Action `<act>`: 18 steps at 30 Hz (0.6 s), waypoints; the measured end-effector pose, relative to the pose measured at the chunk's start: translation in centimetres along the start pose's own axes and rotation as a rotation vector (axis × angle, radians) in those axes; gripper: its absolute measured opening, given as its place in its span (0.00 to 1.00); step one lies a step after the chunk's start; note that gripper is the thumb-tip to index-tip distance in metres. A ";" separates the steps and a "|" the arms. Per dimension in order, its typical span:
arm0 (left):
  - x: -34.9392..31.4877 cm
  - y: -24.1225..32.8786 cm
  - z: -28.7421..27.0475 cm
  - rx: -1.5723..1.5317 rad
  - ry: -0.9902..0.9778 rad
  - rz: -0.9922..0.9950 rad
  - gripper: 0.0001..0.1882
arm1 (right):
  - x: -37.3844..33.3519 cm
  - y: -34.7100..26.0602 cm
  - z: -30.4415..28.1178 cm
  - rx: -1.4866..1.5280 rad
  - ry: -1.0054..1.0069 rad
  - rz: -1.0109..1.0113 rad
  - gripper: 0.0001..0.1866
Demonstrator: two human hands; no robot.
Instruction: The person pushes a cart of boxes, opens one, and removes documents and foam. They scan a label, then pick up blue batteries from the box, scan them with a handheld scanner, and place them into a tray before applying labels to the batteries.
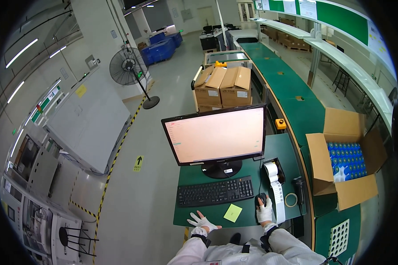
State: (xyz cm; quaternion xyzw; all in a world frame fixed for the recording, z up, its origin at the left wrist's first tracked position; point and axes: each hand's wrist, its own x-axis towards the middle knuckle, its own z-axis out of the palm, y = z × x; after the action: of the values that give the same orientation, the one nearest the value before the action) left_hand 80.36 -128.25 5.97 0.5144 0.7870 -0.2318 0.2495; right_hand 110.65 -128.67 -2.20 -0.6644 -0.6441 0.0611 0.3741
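My right hand (265, 211), in a white fingerless glove, rests over a black computer mouse (260, 198) on the green desk (181, 176). At the desk's front edge my left hand (201, 222), gloved alike, lies flat with its fingers spread and holds nothing. Just beyond it is a black keyboard (214, 191). A yellow-green sticky note (232, 213) lies between my hands. Behind the keyboard stands a monitor (216, 134) with a lit, mostly blank page. Right of the mouse, a strip of white labels (278, 201) runs from a label roll (271, 169).
A roll of tape (291, 200) and a black handheld scanner (299, 190) lie at the desk's right. On the green conveyor line (292, 97) sits an open carton (356, 194) of blue-capped items. A white perforated tray (339, 237) is nearer. Stacked cartons (234, 95) stand behind the monitor.
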 end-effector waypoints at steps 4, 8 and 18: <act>-0.6 0.1 -1.1 0.026 -0.050 0.015 0.83 | 0.0 0.0 0.1 -0.041 0.034 -0.014 0.37; -0.3 0.1 -0.4 -0.003 -0.034 -0.015 0.83 | -0.2 0.0 -0.2 -0.022 0.038 -0.002 0.37; 1.0 -0.3 0.8 -0.067 -0.017 -0.020 0.87 | -0.1 -0.2 -0.2 -0.030 0.044 -0.014 0.36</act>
State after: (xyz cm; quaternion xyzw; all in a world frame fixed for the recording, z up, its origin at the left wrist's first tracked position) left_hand 79.91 -128.19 4.73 0.4960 0.7972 -0.2123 0.2709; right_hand 110.56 -128.83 -1.96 -0.6664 -0.6413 0.0343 0.3787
